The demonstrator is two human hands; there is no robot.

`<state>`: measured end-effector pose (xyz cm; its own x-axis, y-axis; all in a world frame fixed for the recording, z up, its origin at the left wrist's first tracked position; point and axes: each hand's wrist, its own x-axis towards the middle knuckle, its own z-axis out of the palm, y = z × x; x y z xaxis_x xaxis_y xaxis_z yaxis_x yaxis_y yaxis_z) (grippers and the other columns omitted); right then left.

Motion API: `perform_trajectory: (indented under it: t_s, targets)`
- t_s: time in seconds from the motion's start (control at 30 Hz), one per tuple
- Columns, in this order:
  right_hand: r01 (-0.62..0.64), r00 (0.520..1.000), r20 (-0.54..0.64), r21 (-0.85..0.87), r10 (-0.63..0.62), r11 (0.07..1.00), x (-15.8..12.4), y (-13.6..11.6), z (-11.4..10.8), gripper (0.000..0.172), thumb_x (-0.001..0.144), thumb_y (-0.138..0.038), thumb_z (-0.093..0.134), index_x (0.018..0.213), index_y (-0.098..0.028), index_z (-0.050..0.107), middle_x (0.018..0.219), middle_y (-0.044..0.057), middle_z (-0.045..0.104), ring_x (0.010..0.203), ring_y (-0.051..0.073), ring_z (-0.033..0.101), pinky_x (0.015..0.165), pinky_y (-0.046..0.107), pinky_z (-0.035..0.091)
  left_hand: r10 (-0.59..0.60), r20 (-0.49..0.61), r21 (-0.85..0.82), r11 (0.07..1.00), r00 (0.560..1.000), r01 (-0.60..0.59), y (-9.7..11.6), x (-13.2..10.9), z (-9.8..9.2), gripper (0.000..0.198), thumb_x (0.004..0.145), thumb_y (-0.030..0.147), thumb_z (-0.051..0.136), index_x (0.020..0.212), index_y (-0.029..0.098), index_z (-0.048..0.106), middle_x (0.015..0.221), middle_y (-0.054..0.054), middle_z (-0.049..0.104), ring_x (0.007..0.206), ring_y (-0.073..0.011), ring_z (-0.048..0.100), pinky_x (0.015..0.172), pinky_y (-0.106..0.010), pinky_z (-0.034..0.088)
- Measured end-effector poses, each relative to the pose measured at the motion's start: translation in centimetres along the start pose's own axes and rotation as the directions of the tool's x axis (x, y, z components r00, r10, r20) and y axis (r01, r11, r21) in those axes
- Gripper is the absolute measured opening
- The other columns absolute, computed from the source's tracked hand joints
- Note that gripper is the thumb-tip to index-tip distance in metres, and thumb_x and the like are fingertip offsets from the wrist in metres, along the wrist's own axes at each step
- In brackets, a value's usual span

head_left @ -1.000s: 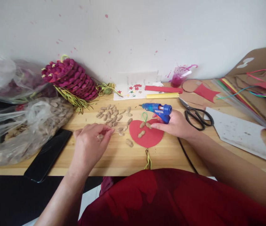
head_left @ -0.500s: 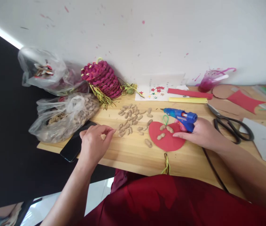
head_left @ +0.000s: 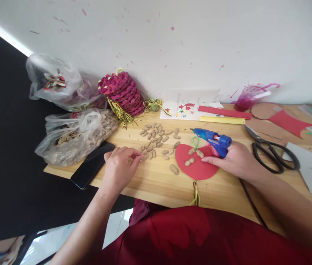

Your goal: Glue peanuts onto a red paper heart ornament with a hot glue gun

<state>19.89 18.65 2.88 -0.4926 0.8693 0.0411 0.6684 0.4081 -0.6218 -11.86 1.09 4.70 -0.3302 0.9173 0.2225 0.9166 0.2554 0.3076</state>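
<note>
Positions are given by a clock face centred on the red paper cutout (head_left: 197,171), twelve toward the wall. The cutout lies flat near the front edge of the tabletop (head_left: 150,184). Three peanuts (head_left: 189,162) rest on it: two near its top, one lower toward nine. A green loop (head_left: 196,142) projects at twelve, and a yellow and brown tassel (head_left: 196,195) hangs toward six.

My right hand (head_left: 237,160), at three o'clock, is wrapped around the handle of a blue glue gun (head_left: 213,139). The nozzle points toward ten; the handle overlaps the cutout's upper edge in my view. A black cord (head_left: 252,202) runs from under my wrist toward five.

My left hand (head_left: 122,167) is at nine o'clock, thumb and forefinger drawn together at the near edge of the loose peanuts (head_left: 159,140). I cannot tell whether the tips pinch one. Most of the loose peanuts lie around ten.

Black-handled scissors (head_left: 260,140) lie between two and three. A black phone (head_left: 91,167) lies at nine, beyond my left hand, with a plastic bag of peanuts (head_left: 89,125) just beside it. A pink-stained cup (head_left: 246,97) stands at one, near the wall.
</note>
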Motion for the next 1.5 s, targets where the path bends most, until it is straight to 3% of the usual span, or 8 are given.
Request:
perform_trajectory:
  t_s: [0.33, 0.57, 0.77, 0.9, 1.17, 1.4, 1.5]
  targets:
    - [0.048, 0.995, 0.081, 0.084, -0.055, 0.995, -0.2, -0.7, -0.8, 0.028, 0.076, -0.043, 0.082, 0.084, -0.024, 0.064, 0.07, 0.0, 0.068, 0.062, 0.019, 0.062, 0.061, 0.032, 0.047, 0.055, -0.05, -0.038, 0.998, 0.997, -0.057, -1.1, 0.0, 0.6, 0.021, 0.093, 0.043, 0.065, 0.085, 0.027, 0.076, 0.088, -0.005, 0.081, 0.087, -0.0278, 0.072, 0.083, -0.042, 0.047]
    - [0.041, 0.996, 0.071, 0.094, -0.048, 0.995, -0.3, -1.0, -0.7, 0.034, 0.076, -0.05, 0.082, 0.094, -0.023, 0.07, 0.072, 0.0, 0.069, 0.068, 0.022, 0.064, 0.065, 0.034, 0.048, 0.085, -0.052, -0.015, 0.996, 0.995, -0.086, -1.2, -0.1, 0.6, 0.02, 0.094, 0.044, 0.065, 0.087, 0.028, 0.076, 0.088, -0.004, 0.08, 0.088, -0.0278, 0.073, 0.082, -0.041, 0.047]
    - [0.019, 0.999, 0.037, 0.079, -0.022, 0.997, -0.3, -1.1, -0.5, 0.031, 0.072, -0.046, 0.085, 0.081, -0.024, 0.065, 0.071, 0.001, 0.069, 0.067, 0.022, 0.065, 0.064, 0.034, 0.048, 0.078, -0.071, -0.028, 0.996, 0.994, -0.08, -0.5, -0.1, 0.8, 0.017, 0.092, 0.04, 0.068, 0.084, 0.027, 0.076, 0.085, -0.003, 0.08, 0.085, -0.0274, 0.073, 0.082, -0.041, 0.047]
    - [0.029, 0.999, 0.022, 0.074, -0.031, 0.997, -0.2, -1.0, -0.4, 0.033, 0.071, -0.045, 0.086, 0.085, -0.024, 0.065, 0.076, 0.001, 0.071, 0.067, 0.022, 0.065, 0.063, 0.034, 0.049, 0.082, -0.056, -0.023, 0.996, 0.995, -0.084, -0.4, 0.0, 0.9, 0.014, 0.092, 0.037, 0.069, 0.085, 0.027, 0.077, 0.085, -0.002, 0.08, 0.086, -0.0272, 0.074, 0.083, -0.042, 0.045]
    - [0.08, 0.997, 0.002, 0.054, -0.08, 0.995, -0.2, -0.8, -0.4, 0.03, 0.072, -0.043, 0.086, 0.077, -0.026, 0.061, 0.064, -0.001, 0.066, 0.062, 0.021, 0.064, 0.059, 0.034, 0.048, 0.07, -0.066, -0.03, 0.997, 0.995, -0.072, -0.2, 0.1, 1.0, 0.013, 0.093, 0.035, 0.07, 0.085, 0.027, 0.076, 0.088, -0.003, 0.081, 0.089, -0.0275, 0.074, 0.084, -0.042, 0.044]
    - [0.068, 0.997, 0.011, 0.11, -0.07, 0.992, -0.2, -0.3, -0.4, 0.039, 0.078, -0.05, 0.082, 0.107, -0.024, 0.075, 0.088, 0.004, 0.079, 0.081, 0.028, 0.075, 0.071, 0.039, 0.058, 0.061, -0.05, -0.046, 0.997, 0.997, -0.063, -0.1, 0.3, 0.7, 0.021, 0.095, 0.04, 0.066, 0.082, 0.026, 0.075, 0.085, -0.004, 0.08, 0.086, -0.0273, 0.073, 0.081, -0.041, 0.045]
    - [0.077, 0.997, -0.033, 0.151, -0.072, 0.986, -0.2, 0.2, -0.2, 0.033, 0.083, -0.051, 0.077, 0.103, -0.025, 0.077, 0.097, 0.006, 0.082, 0.09, 0.03, 0.078, 0.081, 0.041, 0.061, 0.07, -0.041, -0.049, 0.996, 0.997, -0.072, -0.2, 0.6, 0.8, 0.028, 0.098, 0.04, 0.06, 0.08, 0.025, 0.075, 0.085, -0.005, 0.08, 0.085, -0.027, 0.072, 0.08, -0.04, 0.045]
